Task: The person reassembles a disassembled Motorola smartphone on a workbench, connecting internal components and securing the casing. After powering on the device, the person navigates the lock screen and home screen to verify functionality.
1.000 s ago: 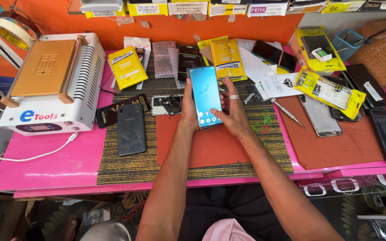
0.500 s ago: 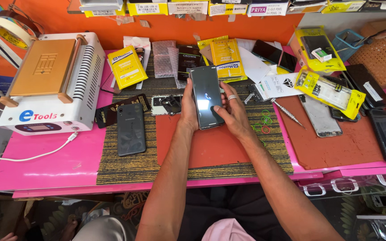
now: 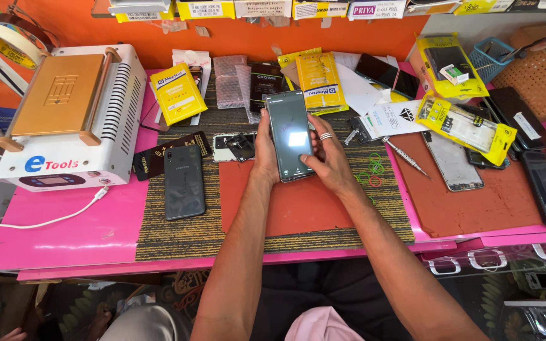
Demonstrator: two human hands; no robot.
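A smartphone (image 3: 289, 135) with a dark, glossy screen is held upright above the orange work mat (image 3: 279, 202). My left hand (image 3: 263, 151) grips its left edge from behind. My right hand (image 3: 328, 156), with a ring on one finger, holds the right edge, the thumb resting low on the screen. A second dark phone (image 3: 183, 182) lies flat on the striped mat to the left, apart from both hands.
A white heating machine (image 3: 71, 120) with a cable stands at the left. Yellow packets (image 3: 177, 92), an opened phone frame (image 3: 236, 146), a screwdriver (image 3: 404, 156), several phones and parts at right (image 3: 453, 161), and a woven basket (image 3: 535, 79) crowd the pink table (image 3: 64, 233).
The phone's screen showed a bright blue picture a second ago and is now dark. Both hands hold it in nearly the same place.
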